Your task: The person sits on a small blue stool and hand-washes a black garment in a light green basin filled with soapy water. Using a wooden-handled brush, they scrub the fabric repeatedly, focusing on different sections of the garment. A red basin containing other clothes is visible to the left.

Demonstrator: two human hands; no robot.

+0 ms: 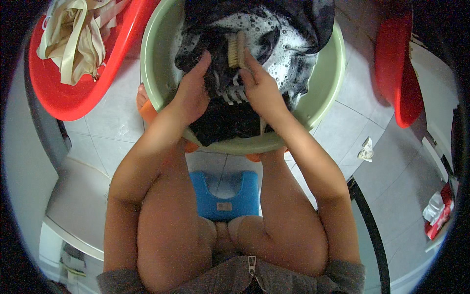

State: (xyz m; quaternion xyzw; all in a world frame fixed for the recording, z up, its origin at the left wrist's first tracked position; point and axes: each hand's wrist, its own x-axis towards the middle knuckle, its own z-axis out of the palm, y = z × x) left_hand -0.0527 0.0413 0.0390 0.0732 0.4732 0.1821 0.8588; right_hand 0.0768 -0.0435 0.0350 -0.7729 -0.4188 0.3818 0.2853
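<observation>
A pale green basin point(329, 81) holds soapy water with white foam point(289, 61) and a soaked dark garment point(225, 122). My right hand point(264, 90) is closed on a scrub brush point(236, 50) with pale bristles, which rests against the wet cloth near the middle of the basin. At the basin's left side my left hand point(193, 93) grips the dark garment, thumb pointing up, its other fingers partly hidden behind the hand. Whitish strips with lettering show on the cloth between both hands. More dark fabric point(318, 24) bulges over the far right rim.
A red basin point(73, 105) with cream-coloured fabric point(81, 44) stands at the far left. Another red basin point(401, 73) is on the right. A blue stool point(230, 206) shows below me. Crumpled white paper point(365, 150) lies on the grey tiles.
</observation>
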